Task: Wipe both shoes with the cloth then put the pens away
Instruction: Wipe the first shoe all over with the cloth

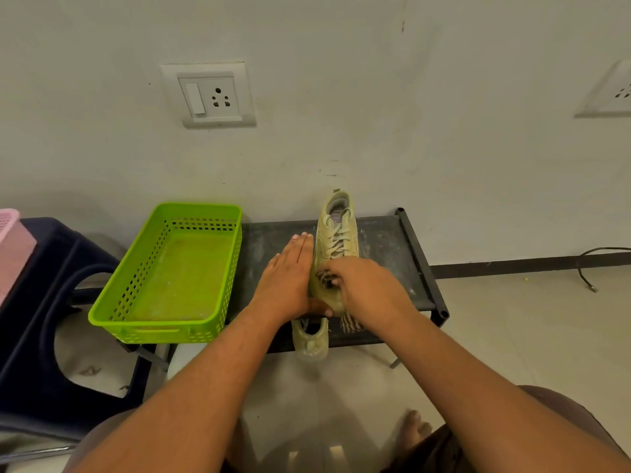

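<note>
**A:** What's closest?
**B:** A bare foot (415,426) on the floor, well short of the shoe (336,233).
**A:** And the hands?
**B:** The left hand (290,278) lies flat on the shoe's left side, fingers straight and pressed together. The right hand (365,288) curls its fingers round a striped cloth (351,324) on the toe.
**A:** Around it?
**B:** The other shoe (310,339) is just before the toe, at the tabletop (386,247) edge. A green basket (157,324) sits left, and a socket (210,95) is on the wall beyond.
</note>
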